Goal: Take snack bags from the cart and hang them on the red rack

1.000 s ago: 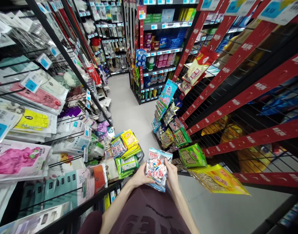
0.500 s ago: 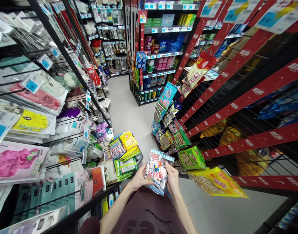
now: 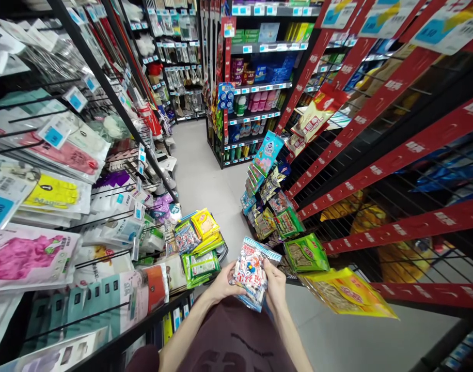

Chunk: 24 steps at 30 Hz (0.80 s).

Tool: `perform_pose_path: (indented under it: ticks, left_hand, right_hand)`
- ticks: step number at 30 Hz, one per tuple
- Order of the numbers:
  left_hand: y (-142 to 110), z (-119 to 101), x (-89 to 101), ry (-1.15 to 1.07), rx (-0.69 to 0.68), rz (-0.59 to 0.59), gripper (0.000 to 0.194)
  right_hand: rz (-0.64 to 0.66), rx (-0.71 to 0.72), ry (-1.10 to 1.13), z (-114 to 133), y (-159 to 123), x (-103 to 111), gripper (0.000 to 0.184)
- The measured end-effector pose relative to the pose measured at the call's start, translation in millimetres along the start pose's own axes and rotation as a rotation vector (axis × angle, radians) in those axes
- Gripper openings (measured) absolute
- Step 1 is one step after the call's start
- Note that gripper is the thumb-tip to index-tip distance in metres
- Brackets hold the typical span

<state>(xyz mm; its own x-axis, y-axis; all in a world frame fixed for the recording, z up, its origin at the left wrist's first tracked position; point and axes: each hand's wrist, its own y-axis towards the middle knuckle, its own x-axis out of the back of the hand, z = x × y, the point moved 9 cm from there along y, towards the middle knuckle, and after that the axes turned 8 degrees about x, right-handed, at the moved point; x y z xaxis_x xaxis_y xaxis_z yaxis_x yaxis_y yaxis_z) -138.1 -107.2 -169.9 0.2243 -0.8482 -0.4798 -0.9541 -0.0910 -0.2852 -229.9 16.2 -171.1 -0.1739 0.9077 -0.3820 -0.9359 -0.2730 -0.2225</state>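
Observation:
A stack of blue, white and red snack packets (image 3: 251, 273) sits in front of my body, low in the view. My left hand (image 3: 221, 282) grips its left edge and my right hand (image 3: 275, 283) grips its right edge, thumb on the front. Just to the left, a cart basket (image 3: 222, 252) carries yellow, green and blue-red packets (image 3: 198, 240). To the right, a green packet (image 3: 306, 252) and a yellow packet (image 3: 347, 292) hang from the red-railed wire rack (image 3: 379, 170).
I stand in a narrow shop aisle. Pegs with rubber gloves (image 3: 46, 191) and household goods line the left side. The snack rack closes the right side. A grey floor (image 3: 205, 175) runs ahead to shelves of bottles (image 3: 255, 101) at the far end.
The packets tilted slightly in my hands and dropped a little lower; both hands kept their grip. The view shifted barely.

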Motion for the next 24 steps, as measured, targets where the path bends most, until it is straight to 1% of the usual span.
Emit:
perform_pose_path:
  ticks: [3,7,12,16,18,21,24]
  left_hand:
    - [0.3,-0.4,1.0,0.011,-0.006,0.007,0.092]
    - [1.3,1.4,2.4,0.012,-0.001,0.008,0.093]
    - [2.8,2.0,2.5,0.021,-0.006,0.012,0.092]
    - [3.2,3.0,4.2,0.012,-0.015,0.004,0.093]
    - [2.8,1.8,7.2,-0.006,-0.035,-0.026,0.093]
    - [1.2,-2.0,15.3,-0.086,-0.07,-0.12,0.09]
    - [-1.2,-7.9,23.7,-0.18,-0.119,-0.214,0.088]
  right_hand:
    - [-0.004,-0.023,0.041,-0.2,-1.6,-4.4,0.034]
    - [-0.042,-0.069,0.101,-1.8,-3.7,-6.2,0.035]
    - [-0.071,-0.084,0.124,0.9,-5.2,-6.1,0.035]
    - [-0.063,-0.084,0.126,3.7,-4.9,-7.5,0.039]
    - [-0.043,-0.075,0.127,4.5,-3.5,-8.1,0.038]
    - [-0.007,-0.052,0.092,4.6,-0.8,-6.6,0.031]
    - [0.028,-0.068,0.015,0.5,0.5,-4.1,0.031]
